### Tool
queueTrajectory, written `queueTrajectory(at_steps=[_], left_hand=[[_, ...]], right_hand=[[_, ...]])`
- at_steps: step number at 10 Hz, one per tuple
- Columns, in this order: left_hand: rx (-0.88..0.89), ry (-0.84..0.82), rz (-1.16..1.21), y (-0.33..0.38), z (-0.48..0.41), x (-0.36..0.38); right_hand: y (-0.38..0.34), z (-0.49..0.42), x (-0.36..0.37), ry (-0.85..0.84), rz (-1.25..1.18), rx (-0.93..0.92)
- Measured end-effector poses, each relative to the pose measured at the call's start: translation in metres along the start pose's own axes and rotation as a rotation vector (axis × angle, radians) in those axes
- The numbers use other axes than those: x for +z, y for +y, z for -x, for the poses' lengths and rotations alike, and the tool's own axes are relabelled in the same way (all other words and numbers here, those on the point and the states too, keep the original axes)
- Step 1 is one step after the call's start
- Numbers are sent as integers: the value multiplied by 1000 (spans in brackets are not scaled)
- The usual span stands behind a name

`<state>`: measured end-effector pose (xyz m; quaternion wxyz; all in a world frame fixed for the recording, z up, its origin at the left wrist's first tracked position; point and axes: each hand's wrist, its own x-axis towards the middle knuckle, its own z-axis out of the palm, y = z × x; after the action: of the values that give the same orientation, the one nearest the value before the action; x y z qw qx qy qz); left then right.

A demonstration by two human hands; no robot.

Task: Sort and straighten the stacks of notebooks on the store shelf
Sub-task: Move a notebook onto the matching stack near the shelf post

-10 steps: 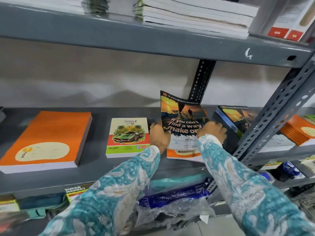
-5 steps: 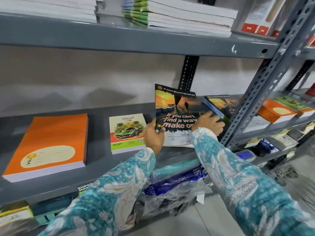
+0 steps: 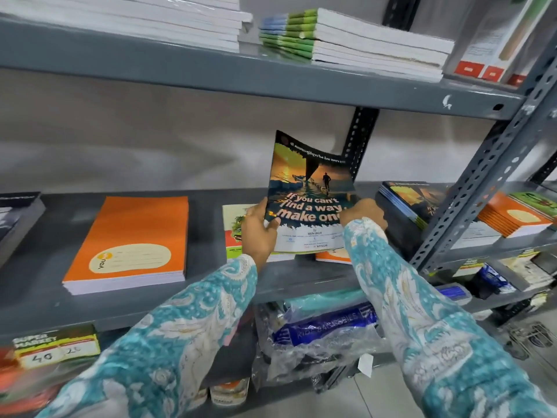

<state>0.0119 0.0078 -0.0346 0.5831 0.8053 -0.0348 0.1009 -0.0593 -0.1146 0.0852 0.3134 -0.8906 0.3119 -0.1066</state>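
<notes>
A thin sunset-cover notebook [image 3: 310,188] reading "If you can't find a way, make one" is held nearly upright above the middle shelf [image 3: 211,294]. My left hand [image 3: 259,233] grips its lower left edge. My right hand [image 3: 363,214] holds its lower right edge. Under it lies an orange notebook [image 3: 333,256], mostly hidden. To the left a green car-cover notebook [image 3: 233,230] lies partly behind my left hand, and a thick orange stack [image 3: 132,242] lies further left. A stack of matching sunset notebooks [image 3: 410,203] sits to the right.
A slotted grey upright [image 3: 482,182] slants across the right side. Beyond it lie orange notebooks [image 3: 512,218]. The upper shelf [image 3: 241,73] carries white and green-spined stacks [image 3: 346,40]. Plastic-wrapped goods [image 3: 325,333] and price tags [image 3: 54,348] fill the lower shelf.
The sunset notebook has been lifted higher and tilted more upright, clear of the orange notebook under it. Both hands stay on its lower edges. My view has shifted closer and leftward.
</notes>
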Motion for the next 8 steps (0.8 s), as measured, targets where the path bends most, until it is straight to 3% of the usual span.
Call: queueTrajectory(at_steps=[3,5,6,8], left_hand=[[-65,291,-448,-52,-31,-201],[-107,415,-450,-74,-23,-331],[-188,364,-532,-86,-22,-362],[-517,17,-300,-118,-33,-381]], right_hand=[[-101,59,134,-109,-283,-94],[-186,127,215,-167,-370,-243],[-211,144,232,-127,-381,-307],[-234,155,255,-117,-391,-258]])
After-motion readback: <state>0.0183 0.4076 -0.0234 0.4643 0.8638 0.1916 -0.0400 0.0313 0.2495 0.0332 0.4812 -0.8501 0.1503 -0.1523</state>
